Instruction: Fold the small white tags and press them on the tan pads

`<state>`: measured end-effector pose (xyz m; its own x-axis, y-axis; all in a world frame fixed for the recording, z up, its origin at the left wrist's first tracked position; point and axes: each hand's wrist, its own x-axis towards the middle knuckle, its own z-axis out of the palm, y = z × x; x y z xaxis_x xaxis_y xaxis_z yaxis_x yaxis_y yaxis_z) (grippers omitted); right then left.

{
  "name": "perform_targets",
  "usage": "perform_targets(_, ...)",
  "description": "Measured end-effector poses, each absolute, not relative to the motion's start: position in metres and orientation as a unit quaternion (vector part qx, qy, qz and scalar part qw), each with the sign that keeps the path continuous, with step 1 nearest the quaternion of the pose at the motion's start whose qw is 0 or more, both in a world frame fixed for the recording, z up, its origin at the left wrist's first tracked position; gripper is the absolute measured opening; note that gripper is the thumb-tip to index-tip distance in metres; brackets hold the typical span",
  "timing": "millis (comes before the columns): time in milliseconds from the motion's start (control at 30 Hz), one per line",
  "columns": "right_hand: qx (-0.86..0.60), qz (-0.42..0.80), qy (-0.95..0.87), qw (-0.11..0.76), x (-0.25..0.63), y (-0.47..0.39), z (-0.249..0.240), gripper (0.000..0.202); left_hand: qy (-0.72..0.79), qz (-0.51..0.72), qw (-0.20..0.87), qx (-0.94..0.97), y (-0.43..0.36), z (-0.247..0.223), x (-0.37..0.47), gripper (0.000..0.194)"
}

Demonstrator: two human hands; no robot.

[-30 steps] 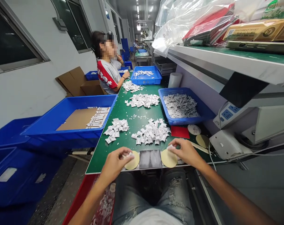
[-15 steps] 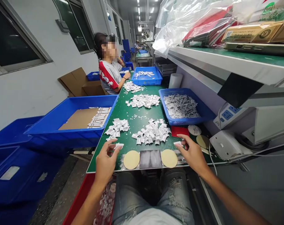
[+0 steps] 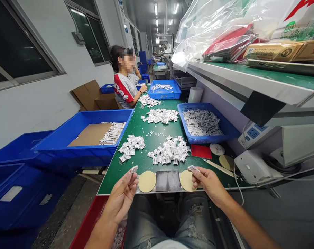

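My left hand [image 3: 124,193] pinches a small white plastic part [image 3: 134,169] between thumb and fingers, left of a round yellow disc [image 3: 147,181]. A second white plastic part [image 3: 192,168] is gripped in my right hand [image 3: 207,181], whose fingers overlap another yellow disc [image 3: 186,181]. Between the discs, two dark grey rectangular pads [image 3: 168,181] lie at the table's front edge. Just beyond them is a pile of similar white parts [image 3: 169,151], with a smaller pile [image 3: 131,147] to its left.
On the green table [image 3: 157,133] stands a blue basket [image 3: 198,139] of white parts. Past another pile [image 3: 160,116] is a blue tray [image 3: 164,94]. A co-worker [image 3: 126,83] sits at the left. A shelf [image 3: 266,77] overhangs the right side; a large blue bin [image 3: 74,151] stands left.
Both hands have turned, tilting the white parts upward. My right hand has shifted left and now overlaps the right disc. The whole view has dropped slightly in the picture.
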<state>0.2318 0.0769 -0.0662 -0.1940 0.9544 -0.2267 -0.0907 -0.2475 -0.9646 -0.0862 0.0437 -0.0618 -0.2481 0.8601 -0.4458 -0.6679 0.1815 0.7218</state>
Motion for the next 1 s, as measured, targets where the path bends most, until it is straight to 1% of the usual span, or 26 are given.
perform_targets(33,-0.487,0.591,-0.500,0.404,0.230,0.076,-0.067,0.039,0.485,0.626,0.600,0.112,0.044,-0.065,-0.084,0.009)
perform_targets(67,-0.497,0.542,-0.550,0.396,0.229,0.075,-0.067,0.042,0.497,0.618,0.594,0.134,0.044,-0.068,-0.082,0.013)
perform_targets(100,-0.509,0.488,-0.593,0.389,0.228,0.075,-0.068,0.042,0.512,0.607,0.583,0.169,0.045,-0.070,-0.081,0.021)
perform_targets(167,-0.535,0.388,-0.650,0.376,0.227,0.073,-0.070,0.033,0.555,0.574,0.534,0.279,0.045,-0.074,-0.078,0.035)
perform_targets(233,-0.542,0.317,-0.695,0.350,0.229,0.073,-0.073,0.024,0.614,0.514,0.423,0.424,0.046,-0.077,-0.077,0.039)
perform_targets(300,-0.533,0.234,-0.750,0.314,0.231,0.071,-0.079,0.020,0.650,0.430,0.268,0.566,0.046,-0.082,-0.077,0.033)
perform_targets(367,-0.523,0.138,-0.791,0.285,0.233,0.069,-0.084,0.017,0.646,0.347,0.129,0.667,0.045,-0.088,-0.078,0.026)
perform_targets(433,-0.520,0.060,-0.810,0.263,0.234,0.067,-0.088,0.015,0.619,0.300,0.058,0.724,0.044,-0.094,-0.078,0.022)
perform_targets(533,-0.509,0.000,-0.828,0.235,0.232,0.066,-0.088,0.017,0.584,0.291,0.055,0.756,0.044,-0.098,-0.076,0.021)
perform_targets(633,-0.504,-0.037,-0.838,0.206,0.227,0.072,-0.085,0.019,0.569,0.303,0.092,0.759,0.049,-0.094,-0.076,0.019)
perform_targets(700,-0.510,-0.050,-0.838,0.187,0.224,0.076,-0.083,0.018,0.571,0.291,0.121,0.758,0.051,-0.089,-0.079,0.017)
perform_targets(867,-0.500,-0.027,-0.849,0.167,0.225,0.074,-0.084,0.019,0.572,0.252,0.145,0.767,0.047,-0.084,-0.084,0.016)
perform_targets(1000,-0.512,-0.029,-0.844,0.160,0.226,0.074,-0.084,0.020,0.588,0.263,0.102,0.758,0.049,-0.084,-0.082,0.015)
